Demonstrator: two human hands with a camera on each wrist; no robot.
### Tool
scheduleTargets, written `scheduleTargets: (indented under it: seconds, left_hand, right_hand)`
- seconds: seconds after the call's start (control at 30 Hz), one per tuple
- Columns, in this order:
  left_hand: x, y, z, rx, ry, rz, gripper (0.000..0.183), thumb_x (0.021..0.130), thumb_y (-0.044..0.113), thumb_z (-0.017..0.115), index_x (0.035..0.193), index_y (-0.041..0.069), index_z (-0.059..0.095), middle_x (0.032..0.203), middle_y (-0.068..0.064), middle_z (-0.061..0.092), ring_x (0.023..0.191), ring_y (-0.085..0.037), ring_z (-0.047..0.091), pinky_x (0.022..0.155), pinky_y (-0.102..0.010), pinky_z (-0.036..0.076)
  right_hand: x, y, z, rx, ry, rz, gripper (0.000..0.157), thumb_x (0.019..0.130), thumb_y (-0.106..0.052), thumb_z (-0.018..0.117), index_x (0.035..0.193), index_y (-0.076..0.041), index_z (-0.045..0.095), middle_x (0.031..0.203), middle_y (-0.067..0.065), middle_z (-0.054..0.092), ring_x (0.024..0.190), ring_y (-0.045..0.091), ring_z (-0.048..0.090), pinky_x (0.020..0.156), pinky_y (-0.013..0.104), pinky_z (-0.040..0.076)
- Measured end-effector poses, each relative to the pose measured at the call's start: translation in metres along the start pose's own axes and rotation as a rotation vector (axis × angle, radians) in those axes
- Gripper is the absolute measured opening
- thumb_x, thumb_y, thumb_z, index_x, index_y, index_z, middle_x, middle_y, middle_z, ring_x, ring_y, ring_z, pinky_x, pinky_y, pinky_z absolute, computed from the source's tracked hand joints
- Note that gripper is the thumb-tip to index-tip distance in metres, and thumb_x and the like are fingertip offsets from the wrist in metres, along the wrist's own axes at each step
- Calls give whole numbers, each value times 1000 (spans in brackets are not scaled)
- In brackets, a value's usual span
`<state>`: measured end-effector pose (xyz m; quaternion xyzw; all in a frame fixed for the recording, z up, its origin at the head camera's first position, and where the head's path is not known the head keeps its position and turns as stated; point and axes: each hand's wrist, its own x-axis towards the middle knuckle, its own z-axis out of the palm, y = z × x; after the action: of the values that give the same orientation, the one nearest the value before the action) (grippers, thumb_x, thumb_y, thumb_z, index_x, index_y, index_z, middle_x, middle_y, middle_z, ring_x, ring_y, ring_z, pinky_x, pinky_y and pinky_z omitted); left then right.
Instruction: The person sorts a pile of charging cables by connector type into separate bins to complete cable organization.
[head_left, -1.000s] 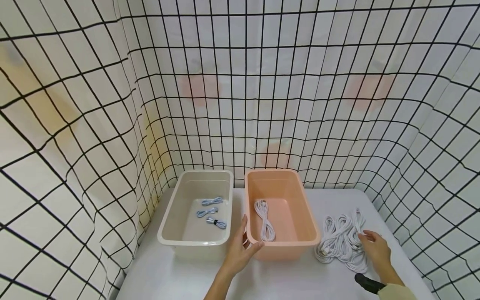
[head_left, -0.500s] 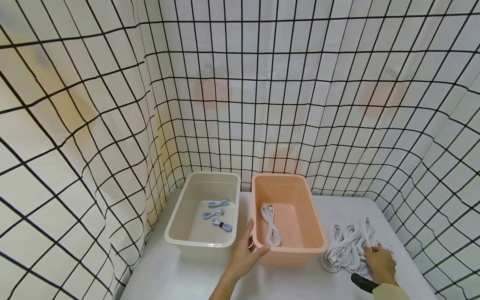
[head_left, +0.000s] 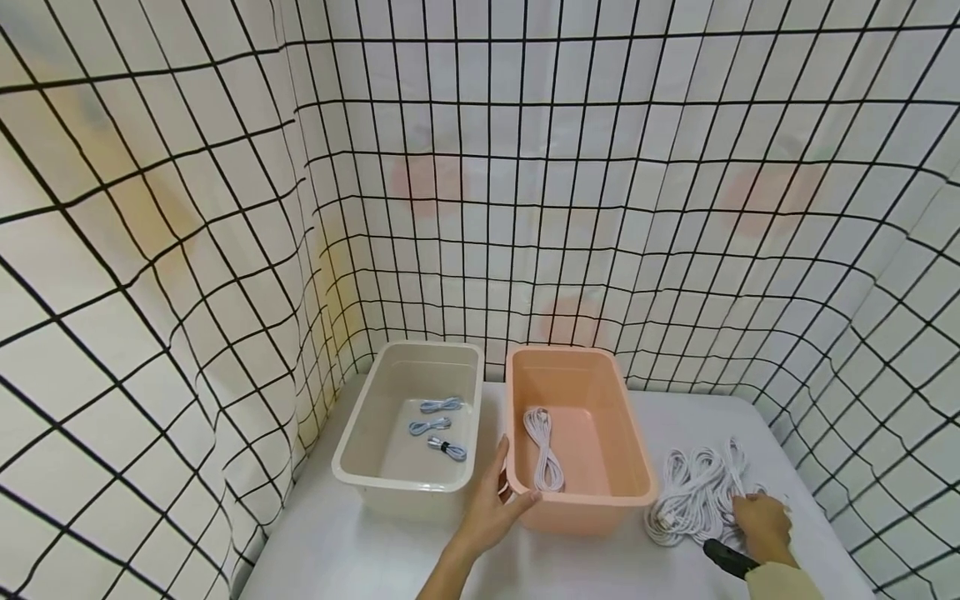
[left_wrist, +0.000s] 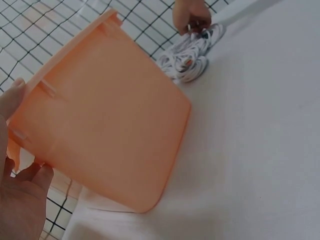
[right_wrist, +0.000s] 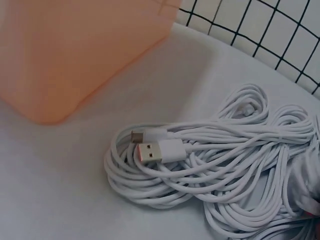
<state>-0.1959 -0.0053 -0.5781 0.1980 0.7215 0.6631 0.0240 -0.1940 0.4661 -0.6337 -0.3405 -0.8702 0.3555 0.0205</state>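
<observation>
My left hand (head_left: 486, 515) grips the near left corner of the orange plastic bin (head_left: 577, 512), thumb and fingers at its rim. A coiled white cable (head_left: 544, 450) lies inside that bin. To its right is a heap of white USB cables (head_left: 693, 500). My right hand (head_left: 761, 523) is at the heap's right side, fingers curled down on a white cable; its fingertips are mostly hidden in the head view. In the right wrist view a USB plug (right_wrist: 161, 151) lies on top of the heap, and the cable at the right edge is blurred.
Left of the orange bin stands a cream bin (head_left: 352, 450) holding three small bluish cable bundles (head_left: 429, 426). Both bins sit on a white table (head_left: 337, 550). A black wire grid (head_left: 525, 208) encloses the back and sides. A black strap (head_left: 727, 557) is at the right wrist.
The head view has shifted slightly. My right hand's fingers have curled down into the right side of the cable heap. My left hand keeps its hold on the orange bin.
</observation>
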Motion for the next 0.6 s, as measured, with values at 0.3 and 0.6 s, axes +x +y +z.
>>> scheduleTargets:
  seconds: [0.3, 0.6]
  left_hand:
    - [1, -1, -1, 4, 6, -15, 97, 96, 19, 77, 167, 9, 12, 170, -18, 14, 143, -48, 36, 111, -50, 41]
    - [0, 0, -1, 6, 0, -6, 97, 96, 22, 78, 167, 10, 12, 170, -19, 13, 144, -48, 35, 111, -49, 42]
  right_hand:
    - [-7, 2, -5, 217, 79, 41, 50, 98, -20, 46, 137, 12, 51, 138, 40, 42, 125, 64, 32, 99, 71, 32]
    - [-11, -7, -11, 360, 197, 98, 51, 102, -28, 55, 140, 5, 55, 142, 34, 43, 133, 59, 29, 102, 67, 29]
